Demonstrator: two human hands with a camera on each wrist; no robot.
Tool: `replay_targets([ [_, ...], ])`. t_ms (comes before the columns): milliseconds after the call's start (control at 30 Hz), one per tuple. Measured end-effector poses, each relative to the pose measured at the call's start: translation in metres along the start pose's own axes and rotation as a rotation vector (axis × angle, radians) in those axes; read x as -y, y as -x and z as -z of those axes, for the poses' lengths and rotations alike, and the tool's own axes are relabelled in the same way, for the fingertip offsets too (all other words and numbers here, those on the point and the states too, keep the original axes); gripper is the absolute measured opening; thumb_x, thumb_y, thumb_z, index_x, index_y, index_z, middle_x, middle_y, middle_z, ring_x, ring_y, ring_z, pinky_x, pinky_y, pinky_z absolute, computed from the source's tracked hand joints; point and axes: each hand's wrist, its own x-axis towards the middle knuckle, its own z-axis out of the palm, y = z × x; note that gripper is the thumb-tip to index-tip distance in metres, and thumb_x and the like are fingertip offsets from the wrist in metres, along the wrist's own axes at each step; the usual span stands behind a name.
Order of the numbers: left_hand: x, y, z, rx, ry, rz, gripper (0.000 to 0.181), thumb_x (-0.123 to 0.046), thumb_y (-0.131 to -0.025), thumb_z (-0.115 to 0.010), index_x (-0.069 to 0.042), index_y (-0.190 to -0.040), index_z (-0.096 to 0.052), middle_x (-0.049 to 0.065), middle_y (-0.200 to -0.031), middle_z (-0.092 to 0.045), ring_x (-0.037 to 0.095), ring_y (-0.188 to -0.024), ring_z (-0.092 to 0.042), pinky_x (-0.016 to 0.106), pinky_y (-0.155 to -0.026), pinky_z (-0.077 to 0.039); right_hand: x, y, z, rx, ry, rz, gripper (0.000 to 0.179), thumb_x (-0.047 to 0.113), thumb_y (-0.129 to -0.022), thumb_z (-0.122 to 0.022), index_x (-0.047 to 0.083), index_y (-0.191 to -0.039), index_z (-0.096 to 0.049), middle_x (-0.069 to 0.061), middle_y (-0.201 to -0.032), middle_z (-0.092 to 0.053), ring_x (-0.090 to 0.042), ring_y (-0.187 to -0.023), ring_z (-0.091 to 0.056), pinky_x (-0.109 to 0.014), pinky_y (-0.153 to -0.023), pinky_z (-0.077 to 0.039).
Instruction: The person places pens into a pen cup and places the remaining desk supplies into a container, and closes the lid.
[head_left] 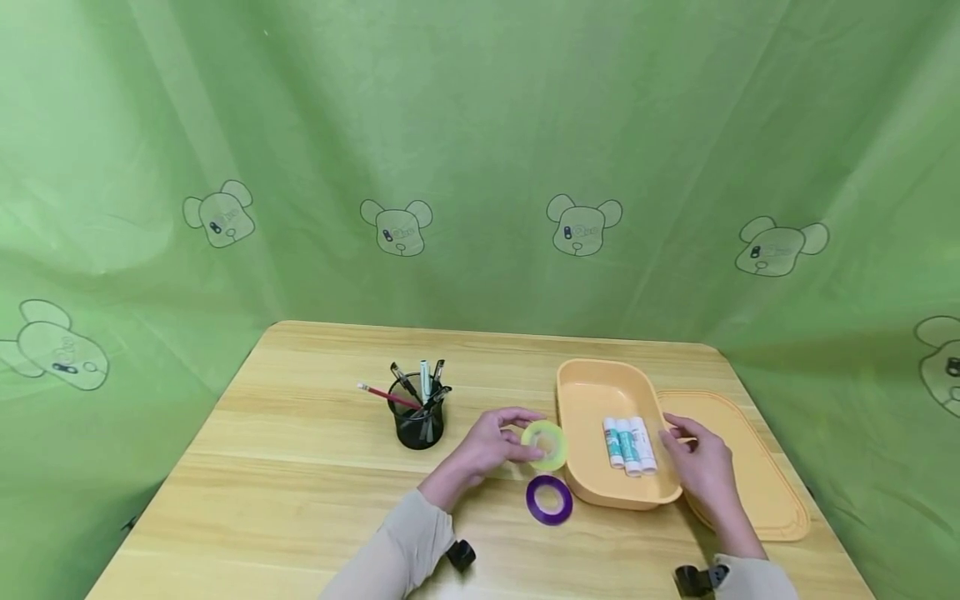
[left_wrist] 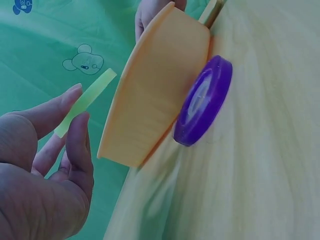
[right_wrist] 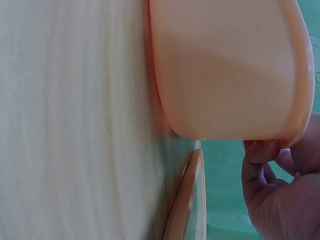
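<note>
My left hand pinches a yellow-green tape roll between thumb and fingertips, raised close to the left side of an orange plastic container. In the left wrist view the tape roll is seen edge-on, level with the container's rim. A purple tape roll lies flat on the table beside the container. My right hand grips the container's right rim; in the right wrist view its fingers are bent against the outer wall under the lip. Three white-and-teal glue sticks lie side by side inside the container.
An orange lid lies flat on the wooden table, right of the container and partly beneath its edge. A black mesh pen holder with several pens and a red pencil stands left of centre. A green curtain hangs behind.
</note>
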Motion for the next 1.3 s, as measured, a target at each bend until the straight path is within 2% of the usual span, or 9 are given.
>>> replay_targets([
  [167,-0.004,-0.003,-0.004,-0.018,0.015,-0.007,0.053,0.005,-0.078,-0.084,-0.016,-0.126,-0.072,0.007,-0.116,-0.067,0.015,-0.085,-0.07,0.034,-0.079,-0.065,0.0,0.0,0.0,0.002,-0.008,0.001,0.044,0.027,-0.105,-0.06,0.003,-0.142,-0.061,-0.016,-0.111,-0.064,-0.013,-0.079,-0.055,-0.02,-0.057,-0.049],
  [533,-0.015,-0.018,-0.02,-0.036,0.038,-0.039,0.053,0.001,-0.078,-0.086,-0.019,-0.126,-0.073,0.004,-0.117,-0.065,0.014,-0.084,-0.069,0.036,-0.081,-0.065,-0.001,0.0,0.003,0.025,0.0,0.001,0.046,0.03,-0.106,-0.059,0.004,-0.143,-0.06,-0.016,-0.113,-0.065,-0.013,-0.081,-0.056,-0.02,-0.059,-0.05],
  [933,-0.023,-0.039,-0.053,-0.096,0.085,-0.072,0.051,0.003,-0.081,-0.084,-0.017,-0.126,-0.073,0.003,-0.119,-0.059,0.013,-0.082,-0.065,0.031,-0.076,-0.065,-0.001,0.004,0.005,0.029,-0.003,0.024,0.045,0.029,-0.105,-0.062,0.003,-0.141,-0.062,-0.016,-0.111,-0.065,-0.008,-0.076,-0.055,-0.021,-0.058,-0.048],
  [1100,-0.026,-0.049,-0.069,-0.098,0.123,-0.063,0.047,0.005,-0.084,-0.08,-0.016,-0.126,-0.073,0.005,-0.116,-0.059,0.013,-0.079,-0.067,0.029,-0.075,-0.065,-0.002,0.005,0.006,0.028,0.002,0.03,0.045,0.029,-0.105,-0.062,0.003,-0.141,-0.062,-0.016,-0.111,-0.066,-0.008,-0.076,-0.056,-0.02,-0.058,-0.049],
  [1300,-0.026,-0.062,-0.088,-0.131,0.186,-0.042,0.045,0.008,-0.085,-0.077,-0.013,-0.125,-0.073,0.006,-0.114,-0.059,0.016,-0.08,-0.068,0.028,-0.074,-0.065,-0.003,0.006,0.006,0.033,-0.001,0.027,0.046,0.03,-0.105,-0.062,0.003,-0.142,-0.061,-0.016,-0.111,-0.066,-0.007,-0.077,-0.057,-0.02,-0.06,-0.05],
])
